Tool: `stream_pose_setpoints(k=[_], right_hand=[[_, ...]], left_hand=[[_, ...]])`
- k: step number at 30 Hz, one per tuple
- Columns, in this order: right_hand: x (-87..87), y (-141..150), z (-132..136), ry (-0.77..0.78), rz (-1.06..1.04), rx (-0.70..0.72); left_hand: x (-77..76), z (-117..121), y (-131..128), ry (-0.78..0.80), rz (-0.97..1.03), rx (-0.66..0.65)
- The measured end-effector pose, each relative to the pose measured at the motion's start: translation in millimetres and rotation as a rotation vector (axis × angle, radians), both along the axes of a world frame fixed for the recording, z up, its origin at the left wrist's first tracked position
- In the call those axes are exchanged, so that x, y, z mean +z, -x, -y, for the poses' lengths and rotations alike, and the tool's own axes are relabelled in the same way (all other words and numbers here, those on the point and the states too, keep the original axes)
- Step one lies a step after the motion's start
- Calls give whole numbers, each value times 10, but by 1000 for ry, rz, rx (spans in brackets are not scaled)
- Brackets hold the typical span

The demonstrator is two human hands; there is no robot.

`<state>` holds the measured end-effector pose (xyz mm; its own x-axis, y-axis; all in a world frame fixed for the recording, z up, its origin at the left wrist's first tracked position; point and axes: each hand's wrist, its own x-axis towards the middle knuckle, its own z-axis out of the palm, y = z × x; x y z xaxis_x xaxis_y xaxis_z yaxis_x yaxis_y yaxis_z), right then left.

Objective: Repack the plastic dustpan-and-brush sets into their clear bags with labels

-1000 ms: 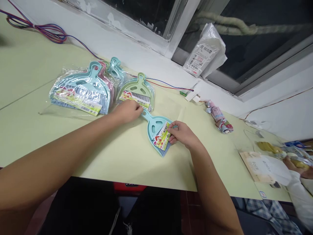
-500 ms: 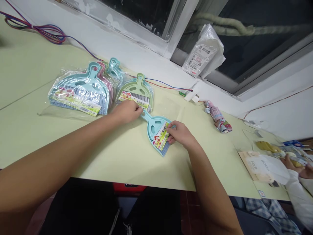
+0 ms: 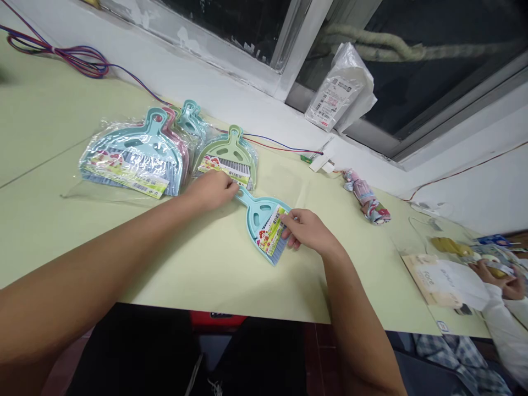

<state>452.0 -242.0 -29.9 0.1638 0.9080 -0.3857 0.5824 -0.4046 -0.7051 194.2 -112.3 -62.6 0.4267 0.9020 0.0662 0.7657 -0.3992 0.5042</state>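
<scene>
A small light-blue dustpan (image 3: pixel 259 216) with a brush and a colourful paper label (image 3: pixel 271 231) lies flat on the pale green table (image 3: pixel 231 269). My left hand (image 3: pixel 212 188) is closed in a pinch on the dustpan's handle end. My right hand (image 3: pixel 307 231) rests at the dustpan's right side, fingers curled onto the label and brush edge. Just behind my left hand lies a green dustpan set (image 3: pixel 228 155) in clear wrap.
A stack of wrapped blue and pink dustpan sets (image 3: pixel 134 157) lies at the left. Wires (image 3: pixel 70 55) run along the wall. A white parcel bag (image 3: pixel 340 91) leans on the window sill. A folded patterned cloth (image 3: pixel 365 195) lies at right. Another person's hands (image 3: pixel 501 278) work at far right beside papers.
My right hand slid slightly down along the dustpan's right edge over the label. My left hand stays pinched on the handle. The view drifted a little.
</scene>
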Motion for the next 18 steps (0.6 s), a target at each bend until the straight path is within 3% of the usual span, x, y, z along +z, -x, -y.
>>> stream_pose_setpoints(k=[9, 14, 18], right_hand=[[17, 39, 2, -6, 83, 24], [0, -17, -9, -389, 375, 120], [-79, 44, 0, -607, 453, 437]], left_hand=[[49, 17, -7, 4, 8, -11], [25, 12, -5, -28, 32, -2], [-22, 12, -23, -59, 78, 7]])
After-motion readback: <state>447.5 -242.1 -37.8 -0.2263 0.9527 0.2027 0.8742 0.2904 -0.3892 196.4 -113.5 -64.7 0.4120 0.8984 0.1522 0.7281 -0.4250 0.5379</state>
